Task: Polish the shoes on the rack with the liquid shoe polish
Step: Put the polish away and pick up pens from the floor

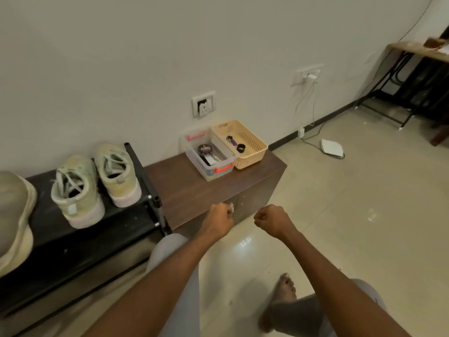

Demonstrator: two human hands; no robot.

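Cream floor tiles are running up to a pale wall where a black shoe rack [73, 242] is carrying pale green shoes [97, 183] beside a brown cabinet [194, 190]. Both arms are reaching forward, the left hand [220, 218] and right hand [271, 220] curling into empty fists. A clear box [209, 154] is sitting on the cabinet; whether it is holding the polish, I cannot tell.

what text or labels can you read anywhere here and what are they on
Round tin in the clear box: pale lettering on its dark lid, too blurred to read.
White label beside the tin: no legible print.
Pale green shoes on the rack: heel tabs show no readable text.
Beige basket, wall sockets: no text visible.
So nothing can be quoted with confidence.
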